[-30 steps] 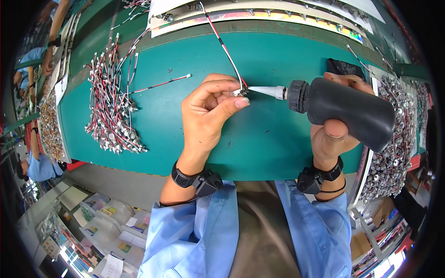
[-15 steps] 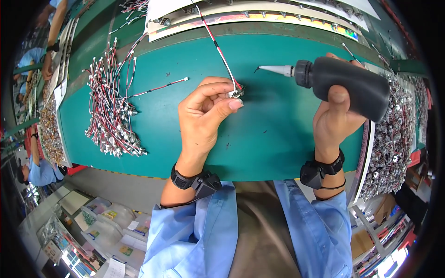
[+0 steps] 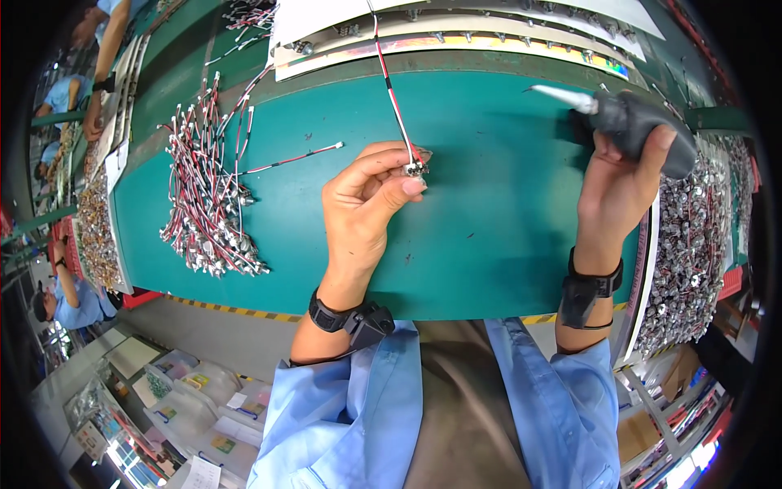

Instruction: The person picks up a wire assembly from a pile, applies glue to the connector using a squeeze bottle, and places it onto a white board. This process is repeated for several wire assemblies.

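My left hand [image 3: 356,204] pinches a small metal part [image 3: 416,169] between thumb and fingers, above the green work surface [image 3: 481,253]. From that part a red, white and black wire lead [image 3: 389,85] runs up toward the back rack. Over on the right, my right hand [image 3: 612,187] is wrapped round a black squeeze bottle [image 3: 631,122], slightly blurred. Its white nozzle [image 3: 570,99] points left, with a dark tip, apart from the metal part. Left of my left hand lies a pile of wire leads with connectors and metal ends [image 3: 204,204]; one lead [image 3: 297,158] sticks out toward the hand.
At the back stands a pale rack [image 3: 456,57] with rows of small metal parts. A tray of many metal parts [image 3: 688,244] sits at the right edge, another [image 3: 98,232] at the left. Co-workers in blue [image 3: 77,301] are at far left.
My right hand has carried the squeeze bottle right and away from the metal part. My left hand keeps its pinch; the whole view has shifted slightly.
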{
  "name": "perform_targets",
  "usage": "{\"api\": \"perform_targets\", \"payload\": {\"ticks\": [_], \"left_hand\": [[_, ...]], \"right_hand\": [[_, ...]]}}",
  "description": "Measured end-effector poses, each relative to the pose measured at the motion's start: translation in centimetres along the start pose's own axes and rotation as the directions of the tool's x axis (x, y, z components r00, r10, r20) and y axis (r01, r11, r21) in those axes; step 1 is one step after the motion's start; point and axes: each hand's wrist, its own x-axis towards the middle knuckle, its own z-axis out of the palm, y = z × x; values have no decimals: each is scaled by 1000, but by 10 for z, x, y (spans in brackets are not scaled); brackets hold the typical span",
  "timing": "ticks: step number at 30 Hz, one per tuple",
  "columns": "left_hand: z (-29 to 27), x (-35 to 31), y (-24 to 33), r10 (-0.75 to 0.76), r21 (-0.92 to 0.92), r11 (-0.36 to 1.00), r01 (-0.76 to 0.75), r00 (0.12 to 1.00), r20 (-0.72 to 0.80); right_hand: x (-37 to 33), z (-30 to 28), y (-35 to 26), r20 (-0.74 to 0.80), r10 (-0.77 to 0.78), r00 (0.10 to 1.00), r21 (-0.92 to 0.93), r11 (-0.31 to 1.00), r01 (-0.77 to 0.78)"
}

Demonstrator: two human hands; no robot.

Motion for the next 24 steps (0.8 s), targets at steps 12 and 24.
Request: {"api": "perform_targets", "payload": {"ticks": [12,24], "left_hand": [[7,13,27,214,165,963,-215,977,20],[119,249,116,377,534,756,-378,919,115]], "right_hand": [[33,-24,-6,-149,48,988,309,951,0],[29,-28,-18,-293,199,935,394,916,-72]]}}
